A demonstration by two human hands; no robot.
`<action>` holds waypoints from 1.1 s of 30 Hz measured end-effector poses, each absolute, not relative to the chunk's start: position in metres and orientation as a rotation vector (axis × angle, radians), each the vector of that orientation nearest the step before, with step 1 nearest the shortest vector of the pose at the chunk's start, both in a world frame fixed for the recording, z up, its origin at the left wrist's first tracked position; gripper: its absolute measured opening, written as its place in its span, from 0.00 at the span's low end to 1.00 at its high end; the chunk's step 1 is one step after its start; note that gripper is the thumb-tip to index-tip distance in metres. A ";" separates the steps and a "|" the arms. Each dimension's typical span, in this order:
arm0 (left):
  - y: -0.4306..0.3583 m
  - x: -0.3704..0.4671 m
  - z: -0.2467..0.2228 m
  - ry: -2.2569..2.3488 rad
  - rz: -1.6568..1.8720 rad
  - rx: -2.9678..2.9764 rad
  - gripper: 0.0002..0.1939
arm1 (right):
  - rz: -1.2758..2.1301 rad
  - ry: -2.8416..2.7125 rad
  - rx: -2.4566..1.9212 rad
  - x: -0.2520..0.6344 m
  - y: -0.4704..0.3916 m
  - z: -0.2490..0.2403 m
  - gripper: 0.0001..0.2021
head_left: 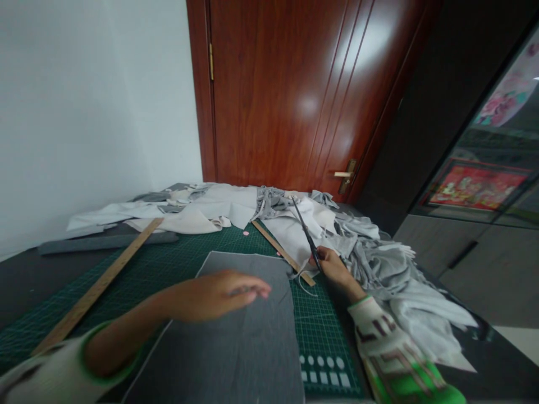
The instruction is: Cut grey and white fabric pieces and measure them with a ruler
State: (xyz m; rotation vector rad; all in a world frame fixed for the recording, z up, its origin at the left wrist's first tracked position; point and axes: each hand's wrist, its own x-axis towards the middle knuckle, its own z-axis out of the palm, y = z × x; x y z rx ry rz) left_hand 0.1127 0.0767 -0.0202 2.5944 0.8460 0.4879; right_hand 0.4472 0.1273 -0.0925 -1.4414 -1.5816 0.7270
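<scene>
A grey piece of fabric [252, 336] lies flat on the green cutting mat [320, 320]. Over its upper part hovers my left hand [210, 294], palm down with fingers stretched out, holding nothing; whether it touches the cloth I cannot tell. To the right of the fabric, my right hand [332, 266] grips a pair of dark scissors [306, 229] by the handles. Their blades look closed and point up and away. A thin strip of cloth [307, 285] curls just below that hand, beside a short wooden ruler [273, 242].
On the left a long wooden ruler [101, 280] crosses the mat diagonally. Light fabric pieces [227, 205] line the back edge, and a heap of grey and white scraps [387, 269] covers the right side. Beyond stand a wooden door [286, 101] and a cabinet [484, 252].
</scene>
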 end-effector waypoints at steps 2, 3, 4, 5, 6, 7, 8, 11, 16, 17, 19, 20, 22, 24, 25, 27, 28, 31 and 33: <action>0.100 0.145 -0.029 0.828 0.224 2.626 0.19 | 0.710 -1.593 -1.451 0.447 0.123 -0.092 0.08; 0.111 0.161 -0.036 0.868 0.227 2.653 0.20 | 0.698 -1.598 -1.457 0.448 0.121 -0.092 0.08; 0.121 0.175 -0.046 0.885 0.230 2.670 0.22 | 0.687 -1.603 -1.463 0.449 0.119 -0.091 0.07; 0.128 0.186 -0.056 0.883 0.225 2.690 0.24 | 0.677 -1.606 -1.468 0.450 0.117 -0.090 0.07; 0.134 0.193 -0.066 0.874 0.217 2.710 0.26 | 0.671 -1.607 -1.473 0.451 0.115 -0.089 0.06; 0.137 0.198 -0.075 0.872 0.215 2.727 0.28 | 0.671 -1.606 -1.479 0.453 0.113 -0.088 0.06; 0.139 0.199 -0.083 0.876 0.214 2.739 0.29 | 0.675 -1.602 -1.486 0.454 0.112 -0.087 0.06; 0.137 0.193 -0.096 0.910 0.207 2.758 0.32 | 0.707 -1.589 -1.512 0.461 0.110 -0.083 0.06; 0.135 0.186 -0.097 0.997 0.219 2.822 0.36 | 0.833 -1.565 -1.601 0.470 0.101 -0.075 0.06; 0.135 0.186 -0.096 1.004 0.218 2.824 0.36 | 0.870 -1.557 -1.625 0.471 0.097 -0.073 0.06; 0.135 0.187 -0.096 1.009 0.211 2.827 0.37 | 0.938 -1.535 -1.678 0.472 0.088 -0.070 0.06; 0.134 0.188 -0.096 1.011 0.207 2.829 0.38 | 0.960 -1.519 -1.706 0.473 0.083 -0.070 0.05; 0.134 0.189 -0.096 1.017 0.188 2.831 0.41 | 0.986 -1.483 -1.749 0.473 0.072 -0.069 0.04; 0.134 0.190 -0.096 1.019 0.167 2.825 0.44 | 0.997 -1.449 -1.772 0.474 0.062 -0.070 0.05; 0.134 0.190 -0.097 1.018 0.159 2.821 0.46 | 1.001 -1.435 -1.780 0.475 0.057 -0.071 0.05; 0.135 0.191 -0.098 1.019 0.150 2.812 0.47 | 1.008 -1.410 -1.796 0.478 0.049 -0.072 0.06; 0.135 0.191 -0.098 1.019 0.147 2.810 0.48 | 1.008 -1.401 -1.804 0.479 0.046 -0.073 0.07; 0.136 0.191 -0.098 1.028 0.144 2.812 0.49 | 1.003 -1.395 -1.816 0.483 0.039 -0.074 0.09; 0.136 0.191 -0.099 1.025 0.145 2.817 0.49 | 0.997 -1.408 -1.823 0.486 0.038 -0.074 0.09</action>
